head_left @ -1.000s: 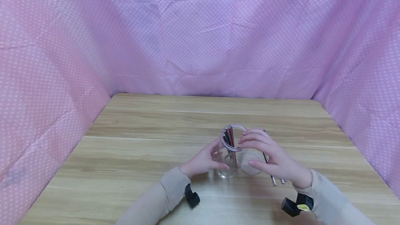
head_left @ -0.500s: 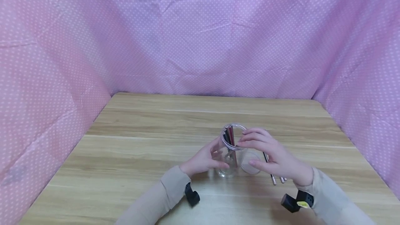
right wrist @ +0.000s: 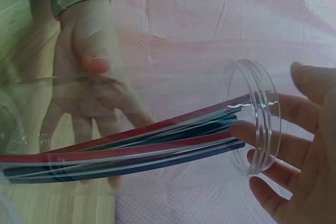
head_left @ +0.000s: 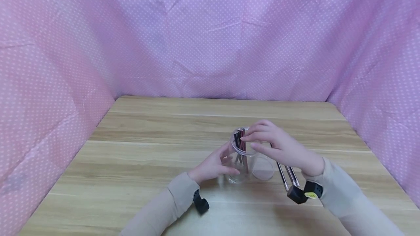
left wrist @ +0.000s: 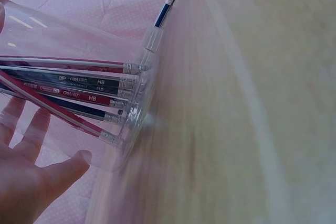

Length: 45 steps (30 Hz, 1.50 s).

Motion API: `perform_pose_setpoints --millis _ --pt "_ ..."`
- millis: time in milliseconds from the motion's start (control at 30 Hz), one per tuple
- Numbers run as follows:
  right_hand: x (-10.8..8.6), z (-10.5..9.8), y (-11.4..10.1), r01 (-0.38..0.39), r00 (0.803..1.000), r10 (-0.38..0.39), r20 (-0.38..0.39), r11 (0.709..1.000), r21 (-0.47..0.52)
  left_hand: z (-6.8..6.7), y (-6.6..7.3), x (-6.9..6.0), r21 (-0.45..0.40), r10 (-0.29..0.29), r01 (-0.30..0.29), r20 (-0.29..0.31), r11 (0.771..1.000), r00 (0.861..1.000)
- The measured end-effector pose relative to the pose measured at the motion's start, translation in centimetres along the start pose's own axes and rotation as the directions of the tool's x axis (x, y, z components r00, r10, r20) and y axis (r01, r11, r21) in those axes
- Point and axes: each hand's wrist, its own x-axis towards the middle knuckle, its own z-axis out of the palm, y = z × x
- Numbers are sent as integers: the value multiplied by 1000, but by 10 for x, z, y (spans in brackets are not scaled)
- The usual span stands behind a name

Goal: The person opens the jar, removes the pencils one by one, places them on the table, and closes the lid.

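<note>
A clear plastic jar (head_left: 234, 176) stands upright on the table, its mouth uncovered. Inside lean several red and dark pencils (right wrist: 142, 153), their eraser ends at the bottom in the left wrist view. My left hand (head_left: 212, 165) holds the jar's side, with the thumb in front and fingers behind. Over the mouth is my right hand (head_left: 279, 143); in the right wrist view one finger reaches inside the rim and touches a pencil end, the thumb standing apart. A clear round lid (head_left: 263, 169) lies beside the jar.
Loose pencils (head_left: 283, 177) lie on the wooden table (head_left: 157, 148) to the right of the lid, partly beneath my right arm. A pink dotted cloth (head_left: 210, 46) hangs around the back and sides.
My right hand has moved left and slightly up, from the jar's right rim to over its mouth, reaching the pencils. More of the loose pencils now shows. My left hand stays put.
</note>
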Motion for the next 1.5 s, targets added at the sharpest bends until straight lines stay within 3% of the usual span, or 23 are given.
perform_pose_setpoints --millis 167,333,600,1500 --pt "8 -1 3 -22 1000 22 3 1000 -12 0 1 0 -7 -7 7 3 1000 1000" --pt "14 1 3 6 1000 -5 23 1000 -30 2 1 -2 0 -16 16 14 1000 1000" --pt "23 6 0 -14 999 16 35 998 -54 3 1 -1 -13 10 -10 25 1000 1000" --pt "28 12 -1 -108 993 104 57 992 70 1 -1 2 -15 13 -12 20 1000 1000"
